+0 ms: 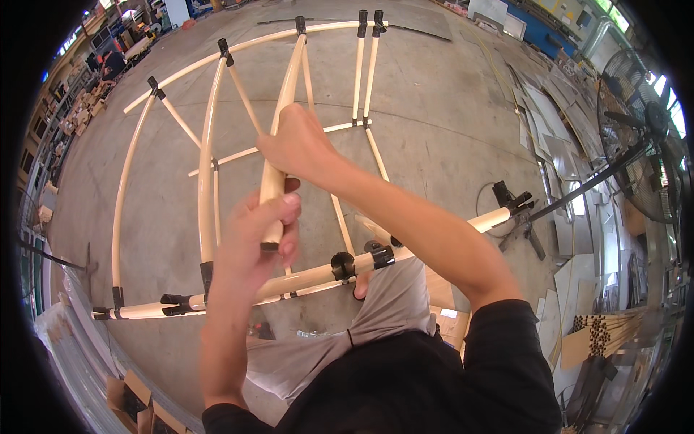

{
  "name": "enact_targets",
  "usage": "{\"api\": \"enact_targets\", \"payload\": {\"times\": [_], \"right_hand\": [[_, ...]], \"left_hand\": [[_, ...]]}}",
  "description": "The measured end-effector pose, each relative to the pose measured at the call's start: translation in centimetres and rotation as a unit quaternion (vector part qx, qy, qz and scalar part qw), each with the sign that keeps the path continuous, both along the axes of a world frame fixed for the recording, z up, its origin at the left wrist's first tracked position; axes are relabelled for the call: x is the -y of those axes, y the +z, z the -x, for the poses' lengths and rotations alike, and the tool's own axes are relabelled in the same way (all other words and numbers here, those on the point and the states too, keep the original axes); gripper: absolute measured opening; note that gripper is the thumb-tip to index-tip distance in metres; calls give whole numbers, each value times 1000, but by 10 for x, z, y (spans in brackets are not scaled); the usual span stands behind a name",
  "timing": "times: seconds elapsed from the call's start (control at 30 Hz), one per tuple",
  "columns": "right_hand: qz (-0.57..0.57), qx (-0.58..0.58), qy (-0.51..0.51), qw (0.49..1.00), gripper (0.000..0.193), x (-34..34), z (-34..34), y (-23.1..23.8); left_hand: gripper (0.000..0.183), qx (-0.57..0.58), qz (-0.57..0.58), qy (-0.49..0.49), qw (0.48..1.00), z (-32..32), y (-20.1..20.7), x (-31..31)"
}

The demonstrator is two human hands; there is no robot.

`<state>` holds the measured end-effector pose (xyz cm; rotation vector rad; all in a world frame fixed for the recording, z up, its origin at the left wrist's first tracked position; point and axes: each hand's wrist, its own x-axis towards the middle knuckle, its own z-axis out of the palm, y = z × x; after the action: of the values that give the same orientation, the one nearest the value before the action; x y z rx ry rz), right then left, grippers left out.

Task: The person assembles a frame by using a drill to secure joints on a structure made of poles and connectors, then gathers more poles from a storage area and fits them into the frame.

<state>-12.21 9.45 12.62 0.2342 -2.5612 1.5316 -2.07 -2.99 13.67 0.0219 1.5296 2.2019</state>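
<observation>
My right hand (298, 145) is closed around a cream-coloured pipe (272, 184), part way along it. Lower down, my left hand (262, 226) has its fingers wrapped about the same pipe close to its near end. That end hangs free above a long crosswise pipe (309, 280), while the far end meets a black joint (301, 26). An open black pipe clamp (343, 265) sits on the crosswise pipe, right of the free end. Beside the held pipe, another lengthwise pipe (207, 155) runs between black joints in the same rack frame.
A black-bladed fan (640, 126) stands at the right, near flat sheets (546, 134) on the floor. Bundled pipes (611, 331) lie lower right. Cardboard boxes (137, 394) are at lower left. Another person (113, 65) is far back left. Frame uprights reach down to the concrete floor.
</observation>
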Motion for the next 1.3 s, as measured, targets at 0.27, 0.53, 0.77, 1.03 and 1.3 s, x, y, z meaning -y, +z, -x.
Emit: {"api": "enact_targets", "payload": {"times": [0.27, 0.53, 0.77, 1.03, 1.3], "right_hand": [[193, 70, -10, 979, 25, 22, 17, -17], [174, 196, -21, 965, 44, 10, 35, -18], [28, 195, 15, 980, 41, -29, 47, -31], [50, 199, -7, 979, 33, -61, 50, -65], [125, 200, 8, 972, 26, -94, 47, -82]], "left_hand": [[34, -16, -115, 64, 991, 1, -21, 18], [33, -52, -181, 60, 980, -8, -47, -13], [36, -104, 137, -67, 983, 11, -49, -30], [60, -85, 314, -239, 915, 23, -54, -45], [62, -76, 268, -425, 861, 36, -77, -36]]}}
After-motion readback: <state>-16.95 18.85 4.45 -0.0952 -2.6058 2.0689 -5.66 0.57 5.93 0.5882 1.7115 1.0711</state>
